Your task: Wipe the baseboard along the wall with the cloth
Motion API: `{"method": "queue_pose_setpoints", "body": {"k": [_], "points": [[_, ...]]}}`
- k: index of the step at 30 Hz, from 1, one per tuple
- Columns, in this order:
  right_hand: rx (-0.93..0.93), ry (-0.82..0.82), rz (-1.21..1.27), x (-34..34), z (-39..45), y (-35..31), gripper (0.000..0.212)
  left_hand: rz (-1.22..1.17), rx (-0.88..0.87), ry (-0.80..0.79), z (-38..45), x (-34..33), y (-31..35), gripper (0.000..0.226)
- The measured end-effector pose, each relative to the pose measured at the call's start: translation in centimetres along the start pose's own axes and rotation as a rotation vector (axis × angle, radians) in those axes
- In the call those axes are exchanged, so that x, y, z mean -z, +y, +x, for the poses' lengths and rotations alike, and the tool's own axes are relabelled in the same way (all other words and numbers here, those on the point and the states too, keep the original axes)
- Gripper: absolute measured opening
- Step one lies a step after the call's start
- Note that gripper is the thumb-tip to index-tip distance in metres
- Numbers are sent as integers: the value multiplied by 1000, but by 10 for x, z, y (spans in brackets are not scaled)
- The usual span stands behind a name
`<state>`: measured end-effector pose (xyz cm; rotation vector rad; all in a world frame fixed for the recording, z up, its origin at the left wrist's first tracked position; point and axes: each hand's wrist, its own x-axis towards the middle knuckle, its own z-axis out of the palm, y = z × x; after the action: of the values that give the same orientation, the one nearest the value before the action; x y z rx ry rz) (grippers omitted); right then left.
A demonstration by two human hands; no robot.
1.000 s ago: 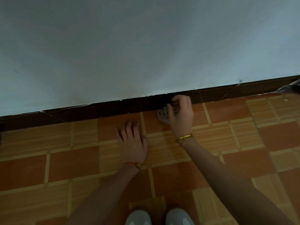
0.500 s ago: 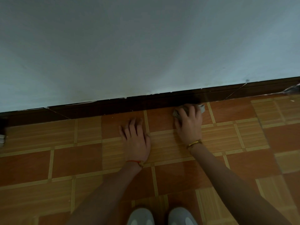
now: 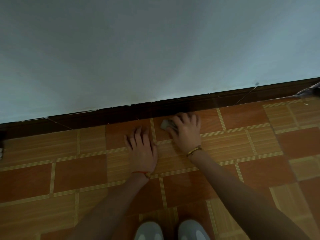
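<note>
Roughly, left stretch: the baseboard [image 3: 90, 119] is seen dark and unchanged; whether it is wiped cannot be told.
Left hand [image 3: 142, 149]: laid flat on the floor [image 3: 52, 177], fingers loosely spread, nothing held.
Cloth [image 3: 164, 125]: bunched on the tile just beside the baseboard.
Right hand [image 3: 186, 131]: fingers curled over the cloth, tips touching the baseboard's foot.
Right stretch: judged not yet reached.

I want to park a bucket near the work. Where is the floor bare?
Bare tile lies left of the flat left hand, below the dark wooden baseboard, and right of the right hand, toward the grey fabric at the far right edge. It is crowded in the middle: both hands, the crumpled grey cloth and the grey shoes.
</note>
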<state>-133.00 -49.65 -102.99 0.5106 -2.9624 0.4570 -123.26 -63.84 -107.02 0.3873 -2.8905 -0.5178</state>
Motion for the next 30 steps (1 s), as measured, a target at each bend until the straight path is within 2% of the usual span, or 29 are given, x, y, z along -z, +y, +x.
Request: {"method": "queue_pose_setpoints", "body": {"k": [3, 5, 10, 13, 14, 17, 19, 22, 27, 30], "points": [[-207, 23, 105, 10, 4, 36, 32, 4, 3, -6, 1, -1, -1, 52], [-247, 34, 136, 16, 5, 49, 32, 6, 6, -11, 0, -2, -1, 52], [-37, -12, 80, 10, -7, 27, 30, 22, 4, -7, 0, -1, 0, 52], [24, -3, 202, 9, -12, 12, 28, 35, 2, -1, 0, 0, 1, 51], [-47, 48, 291, 14, -11, 9, 28, 34, 1, 2, 0, 0, 0, 52], [-445, 330, 564, 32, 2, 5, 32, 26, 3, 3, 0, -1, 0, 52], [-577, 493, 661, 41, 13, 4, 34, 19, 8, 4, 0, -2, 0, 52], [-573, 501, 707, 43, 23, -12, 34, 19, 3, 13, 0, -2, 0, 52], [-376, 366, 720, 29, 19, -56, 32, 56, -1, 12, 0, -3, -1, 55], [-374, 419, 697, 29, 19, -49, 29, 46, -3, 15, 0, -2, -1, 54]]}}
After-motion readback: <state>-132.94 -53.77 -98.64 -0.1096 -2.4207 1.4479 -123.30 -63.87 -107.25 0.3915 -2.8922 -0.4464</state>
